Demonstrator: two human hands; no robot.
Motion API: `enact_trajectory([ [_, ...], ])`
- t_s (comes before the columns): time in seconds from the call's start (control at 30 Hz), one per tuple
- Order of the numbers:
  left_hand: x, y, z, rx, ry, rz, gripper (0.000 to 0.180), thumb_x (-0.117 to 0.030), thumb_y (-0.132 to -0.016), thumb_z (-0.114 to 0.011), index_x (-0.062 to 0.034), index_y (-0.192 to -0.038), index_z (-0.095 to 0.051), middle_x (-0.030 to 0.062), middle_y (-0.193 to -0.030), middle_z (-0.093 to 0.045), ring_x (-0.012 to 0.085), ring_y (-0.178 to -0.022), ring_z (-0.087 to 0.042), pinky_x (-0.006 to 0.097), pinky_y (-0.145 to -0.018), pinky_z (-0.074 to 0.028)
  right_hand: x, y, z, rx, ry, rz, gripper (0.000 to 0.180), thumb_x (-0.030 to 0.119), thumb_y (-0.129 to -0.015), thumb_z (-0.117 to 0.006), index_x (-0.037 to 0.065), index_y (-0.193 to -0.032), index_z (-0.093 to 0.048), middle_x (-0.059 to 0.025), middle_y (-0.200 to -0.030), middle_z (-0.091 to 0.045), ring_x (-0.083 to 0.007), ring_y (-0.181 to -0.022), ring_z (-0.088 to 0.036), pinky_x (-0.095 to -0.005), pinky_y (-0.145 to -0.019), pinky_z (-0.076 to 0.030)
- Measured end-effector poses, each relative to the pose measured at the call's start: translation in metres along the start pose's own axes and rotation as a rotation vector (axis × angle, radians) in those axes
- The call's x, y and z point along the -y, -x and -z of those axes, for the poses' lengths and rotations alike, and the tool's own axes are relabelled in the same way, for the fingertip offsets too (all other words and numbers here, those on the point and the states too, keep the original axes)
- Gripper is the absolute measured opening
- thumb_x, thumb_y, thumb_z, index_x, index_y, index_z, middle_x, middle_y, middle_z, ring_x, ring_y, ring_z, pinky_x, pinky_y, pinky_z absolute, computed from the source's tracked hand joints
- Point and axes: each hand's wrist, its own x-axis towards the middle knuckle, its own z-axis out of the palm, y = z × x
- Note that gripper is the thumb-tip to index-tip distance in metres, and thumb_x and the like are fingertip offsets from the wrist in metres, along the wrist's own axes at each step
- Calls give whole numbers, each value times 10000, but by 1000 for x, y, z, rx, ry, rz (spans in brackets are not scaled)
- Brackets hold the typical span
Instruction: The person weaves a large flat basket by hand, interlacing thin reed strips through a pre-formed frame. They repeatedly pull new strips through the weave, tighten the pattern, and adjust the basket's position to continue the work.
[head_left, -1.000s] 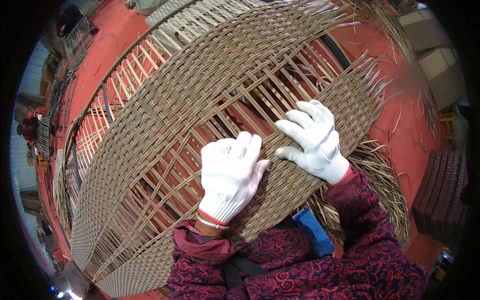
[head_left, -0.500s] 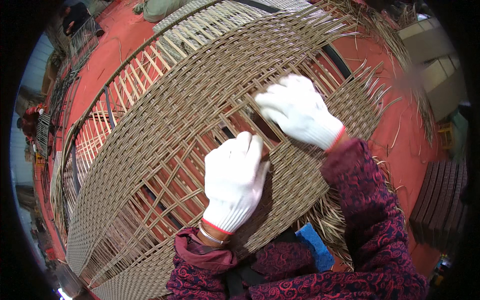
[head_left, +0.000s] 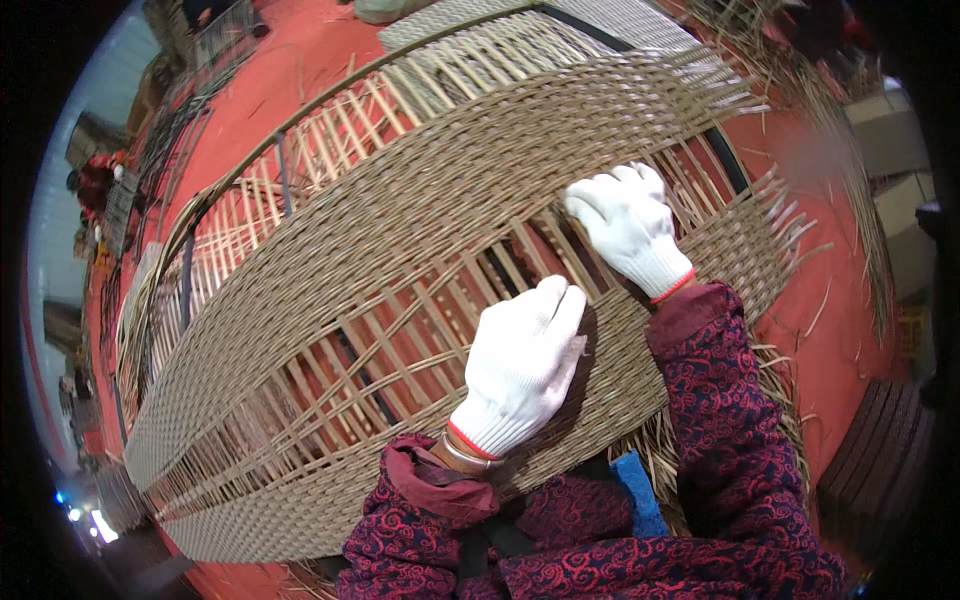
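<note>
A large curved panel of brown woven wicker [head_left: 330, 235] fills the middle of the view. Along it runs a gap where the bare cross strands [head_left: 420, 315] show, with a few loose strands slanting over them. My left hand [head_left: 525, 355], in a white knitted glove, is closed at the near edge of this gap, its fingertips pinched together. Farther off and to the right, my right hand [head_left: 628, 222], gloved alike, is curled closed over the gap's right part. Whatever the fingers of either hand grip is hidden by the gloves.
The panel's far side has open pale ribs [head_left: 350, 130] and a dark frame bar [head_left: 727, 160]. Loose strands [head_left: 860, 200] lie on the red floor [head_left: 290, 60]. A blue sponge-like piece [head_left: 638, 495] is by my lap. Stacked dark slabs [head_left: 870, 450] stand at right.
The whole view has shifted, so the panel sits farther right and lower. Both hands stay at the gap, and my right hand, blurred before, now shows sharp with its fingers turned more away.
</note>
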Motion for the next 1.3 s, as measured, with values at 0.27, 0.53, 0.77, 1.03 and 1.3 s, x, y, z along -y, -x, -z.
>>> enact_trajectory([
  [0.27,10,92,77,-48,-452,250,578,-108,-733,-837,-23,-1273,-649,183,-1309,-631,388,-1179,-614,483,-1007,-484,67,8,47,-182,-5,77,293,158,-723,-813,92,-997,-733,-78,-1078,-710,-315,-1094,-630,-447,-972,-490],
  [0.53,16,88,105,106,-599,325,533,-265,-790,-807,-112,-1268,-627,44,-1094,-639,274,-994,-605,432,-877,-450,137,9,13,90,-157,320,83,235,-834,-679,178,-894,-677,-7,-865,-628,-259,-904,-604,-450,-854,-450],
  [0.77,29,80,90,73,-633,249,277,-294,-874,-752,-135,-1093,-690,57,-751,-576,258,-677,-573,424,-700,-407,132,-8,-14,120,-120,242,91,253,-880,-641,215,-943,-695,28,-892,-689,-246,-927,-618,-461,-859,-416],
  [1.03,27,96,76,-12,-552,192,201,-317,-866,-762,-149,-970,-720,29,-651,-551,238,-614,-565,416,-667,-385,128,-12,-22,212,-189,145,176,209,-867,-669,239,-1028,-733,56,-934,-724,-222,-961,-624,-438,-913,-415],
  [1.3,30,99,90,-28,-449,192,234,-252,-863,-749,-120,-1045,-687,41,-650,-555,242,-584,-592,403,-604,-411,147,18,1,-3,-62,249,239,245,-869,-680,160,-1091,-706,-96,-1116,-697,-344,-1152,-596,-527,-1022,-427],
])
